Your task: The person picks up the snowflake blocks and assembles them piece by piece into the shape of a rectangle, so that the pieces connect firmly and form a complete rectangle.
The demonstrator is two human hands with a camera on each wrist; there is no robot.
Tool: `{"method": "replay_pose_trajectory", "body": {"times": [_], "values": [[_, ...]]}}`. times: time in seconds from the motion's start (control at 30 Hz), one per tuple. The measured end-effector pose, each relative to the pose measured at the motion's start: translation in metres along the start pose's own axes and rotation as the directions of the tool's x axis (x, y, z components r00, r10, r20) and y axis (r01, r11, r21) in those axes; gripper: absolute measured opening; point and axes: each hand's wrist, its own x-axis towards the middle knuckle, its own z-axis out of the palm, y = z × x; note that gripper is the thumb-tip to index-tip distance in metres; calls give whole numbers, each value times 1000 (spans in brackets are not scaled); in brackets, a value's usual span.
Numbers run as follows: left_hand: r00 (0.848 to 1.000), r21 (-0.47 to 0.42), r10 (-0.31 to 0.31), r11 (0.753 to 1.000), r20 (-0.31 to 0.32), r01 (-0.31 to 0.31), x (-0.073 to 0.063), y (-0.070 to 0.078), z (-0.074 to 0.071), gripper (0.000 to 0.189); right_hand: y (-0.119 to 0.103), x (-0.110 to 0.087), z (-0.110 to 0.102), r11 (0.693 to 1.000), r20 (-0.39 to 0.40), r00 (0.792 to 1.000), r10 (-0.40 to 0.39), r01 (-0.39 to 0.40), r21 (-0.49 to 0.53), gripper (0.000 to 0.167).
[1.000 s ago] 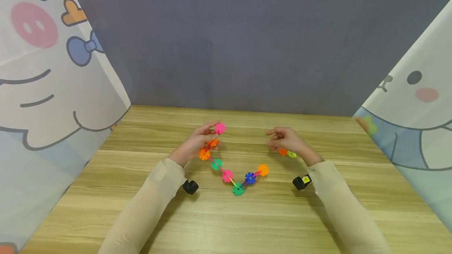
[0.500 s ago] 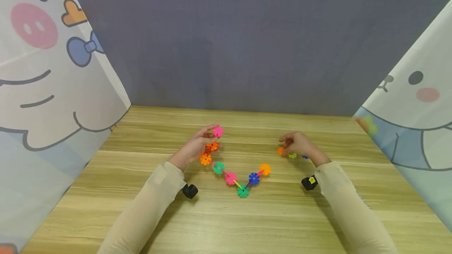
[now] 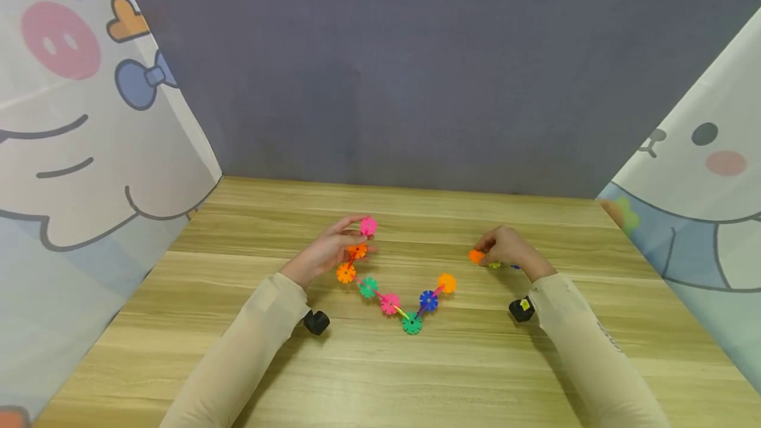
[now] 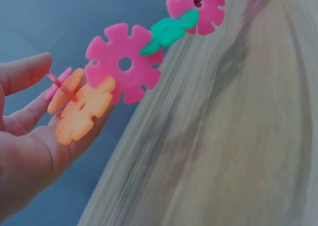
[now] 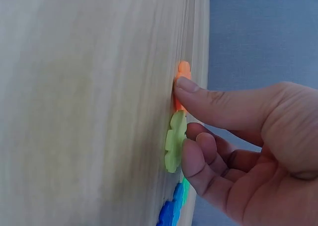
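My left hand [image 3: 324,256] holds one end of a chain of interlocking plastic snowflake discs, with a pink disc [image 3: 368,226] at the fingertips. An orange disc [image 4: 84,112] lies against the fingers in the left wrist view. The chain hangs down through a green disc [image 3: 368,287], a pink one and a lower green disc [image 3: 412,323], then rises past a blue disc [image 3: 429,300] to a free orange disc [image 3: 447,283]. My right hand [image 3: 511,249] pinches a loose orange disc [image 5: 183,71] at the table, thumb on its face; the fingers behind are partly hidden.
A yellow-green disc [image 5: 175,142] lies beside the right fingers, with blue [image 5: 171,207] and green discs near it. The wooden table [image 3: 368,375] meets a grey panel [image 3: 404,71] at the back. Printed cartoon panels [image 3: 707,124] stand at both sides.
My right hand has moved right and down to the loose discs and taken hold of the orange one. My left hand has lowered slightly, and the chain has shifted a little to the right.
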Motion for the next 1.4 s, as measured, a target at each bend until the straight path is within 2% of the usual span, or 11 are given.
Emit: {"method": "replay_pose_trajectory", "body": {"times": [0.17, 0.3, 0.53, 0.77, 0.97, 1.13, 1.27, 1.4], "values": [[1000, 22, -13, 1000, 4, 13, -1, 0, -3, 61, -2, 1, 1, 1000, 9, 1000, 12, -12, 20, 26], [999, 53, -34, 998, -2, 34, -3, 1, -6, 62, -5, 2, 2, 999, 11, 1000, -27, 27, 43, 25], [999, 21, -38, 999, 35, 37, -5, 0, -7, 64, -10, 0, 3, 994, -9, 995, -99, 100, 54, 18], [999, -3, -17, 1000, -33, 17, -5, -5, -2, 61, -24, -1, 8, 980, -77, 978, -195, 198, 31, 14], [996, -30, 13, 999, -88, -15, -4, -11, 5, 59, -40, 1, 17, 974, -200, 959, -202, 218, 62, 17], [992, -56, 19, 998, -125, -26, -2, -16, 11, 57, -50, 2, 23, 967, -258, 944, -204, 235, 95, 15], [989, -58, 27, 998, -145, -36, -1, -18, 15, 57, -60, 1, 27, 959, -282, 935, -213, 255, 121, 12], [987, -58, 31, 998, -155, -40, -2, -21, 17, 55, -71, 2, 36, 949, -263, 931, -252, 292, 123, 11]]}}
